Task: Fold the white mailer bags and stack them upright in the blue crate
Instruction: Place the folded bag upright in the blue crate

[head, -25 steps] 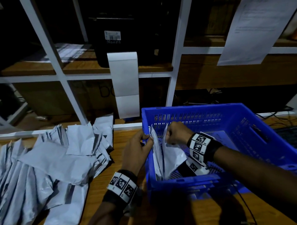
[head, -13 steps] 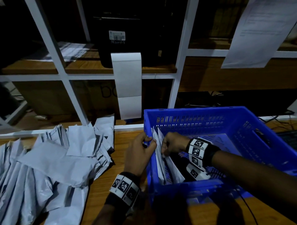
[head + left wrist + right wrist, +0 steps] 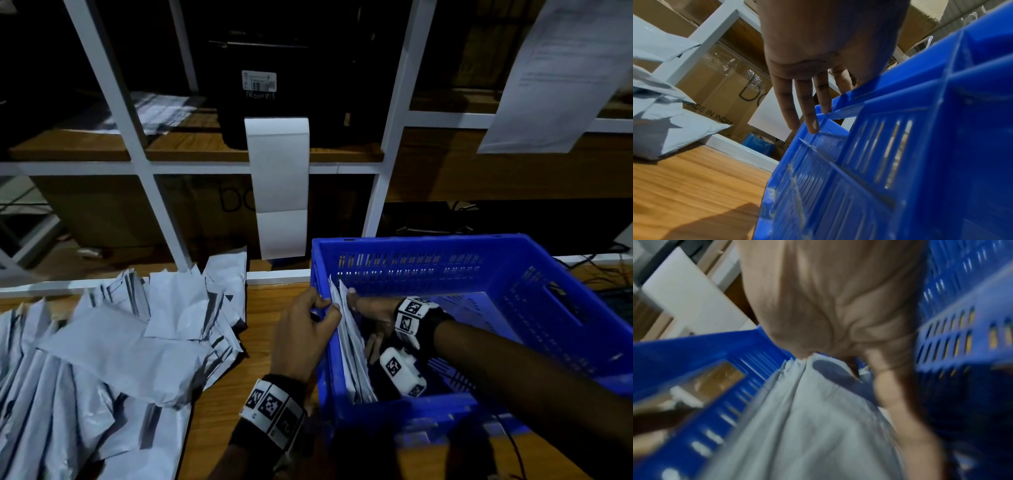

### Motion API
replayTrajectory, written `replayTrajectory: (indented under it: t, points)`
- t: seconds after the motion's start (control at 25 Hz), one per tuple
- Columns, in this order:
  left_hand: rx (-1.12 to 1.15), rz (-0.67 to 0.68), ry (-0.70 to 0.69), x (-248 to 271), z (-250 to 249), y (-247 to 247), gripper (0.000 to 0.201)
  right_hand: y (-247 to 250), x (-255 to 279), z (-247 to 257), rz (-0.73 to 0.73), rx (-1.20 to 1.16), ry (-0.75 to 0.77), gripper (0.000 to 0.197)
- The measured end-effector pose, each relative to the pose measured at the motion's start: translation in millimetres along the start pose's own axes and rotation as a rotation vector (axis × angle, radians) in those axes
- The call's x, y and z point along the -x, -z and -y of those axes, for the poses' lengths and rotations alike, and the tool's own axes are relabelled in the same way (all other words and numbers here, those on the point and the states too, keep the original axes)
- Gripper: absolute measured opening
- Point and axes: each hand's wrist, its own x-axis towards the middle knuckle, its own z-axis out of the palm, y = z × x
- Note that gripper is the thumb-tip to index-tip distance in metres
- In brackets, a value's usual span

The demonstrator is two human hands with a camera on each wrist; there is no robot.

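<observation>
At the head view, crate: we find the blue crate [image 3: 479, 260] on the wooden table [image 3: 219, 394], with only a few folded bags [image 3: 352, 346] standing on edge against its left wall.
Head view, left hand: our left hand [image 3: 305, 339] sits over the crate's left rim, thumb and fingers curled against the top edges of the bags.
Head view, right hand: our right hand [image 3: 373, 315] is inside the crate, flat against the inner side of the bags, fingers pointing down.
Head view, remaining work: a large loose pile of bags [image 3: 102, 342] lies on the table to the left; we judge the task barely begun.
Left wrist view: the left hand's fingers [image 3: 789, 104] reach nearly straight along the outside of the crate rim [image 3: 890, 91]; the thumb is hidden, so we cannot confirm a grip here.
Right wrist view: blurred, but the right hand [image 3: 838, 305] lies against grey-white bag material [image 3: 807, 426] within the crate wall [image 3: 962, 321]; fingers appear extended, not clenched.
</observation>
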Motion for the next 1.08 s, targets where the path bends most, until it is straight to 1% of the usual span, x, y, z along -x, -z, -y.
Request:
replayTrajectory:
  t: [0.08,0.12,0.2,0.24,0.32,0.4,0.44,0.48,0.52,0.56,0.6,0.64,0.72,0.84,0.88,0.96,1.0,1.08]
  points:
    - [-0.013,-0.001,0.005,0,0,-1,0.024,-11,-6,1,-0.004,-0.201,0.014,0.056]
    - [-0.024,-0.003,0.005,0,0,-1,0.024,-18,-3,4,0.034,-0.239,0.016,0.06]
    - [-0.038,-0.005,0.01,0,1,-1,0.025,-25,-22,-2,0.054,-0.216,0.006,0.071]
    - [-0.036,-0.003,0.016,0,1,-1,0.025,-27,-21,-1,0.032,-0.197,-0.006,0.072]
    - [-0.027,-0.003,0.024,0,0,-1,0.025,-30,5,11,-0.039,-0.173,-0.047,0.062]
    - [-0.016,0.0,0.027,0,-1,-1,0.024,-30,12,14,-0.133,-0.161,-0.044,0.051]
    - [-0.007,0.002,0.026,0,0,-1,0.024,-31,5,14,-0.163,-0.205,-0.04,0.052]
    - [0.003,0.007,0.026,0,1,-1,0.023,-34,4,17,-0.163,-0.241,-0.038,0.058]
    - [0.012,0.01,0.025,0,2,-2,0.023,-35,-4,16,-0.165,-0.234,-0.046,0.074]
    - [0.015,0.012,0.027,0,3,-2,0.022,-33,-24,9,-0.169,-0.238,-0.036,0.091]
    - [0.011,0.008,0.026,0,5,-3,0.021,-31,-46,-1,-0.152,-0.255,-0.01,0.103]
    - [0.001,0.004,0.026,0,4,-3,0.022,-29,-61,-8,-0.128,-0.264,-0.027,0.104]
    - [-0.008,0.006,0.024,0,2,-2,0.021,-32,-45,3,-0.144,-0.268,-0.048,0.099]
    - [-0.005,0.031,0.021,1,-1,1,0.018,-30,-20,14,-0.2,-0.23,-0.118,0.102]
    - [-0.004,0.03,0.017,1,-2,1,0.018,-28,-15,14,-0.217,-0.255,-0.133,0.103]
    - [0.001,0.022,0.007,0,-1,1,0.019,-25,10,20,-0.206,-0.281,-0.144,0.093]
    - [0.001,0.022,0.003,0,-1,1,0.019,-24,24,23,-0.248,-0.26,-0.139,0.09]
    - [0.001,0.029,0.001,0,0,2,0.018,-18,50,32,-0.3,-0.141,-0.096,0.084]
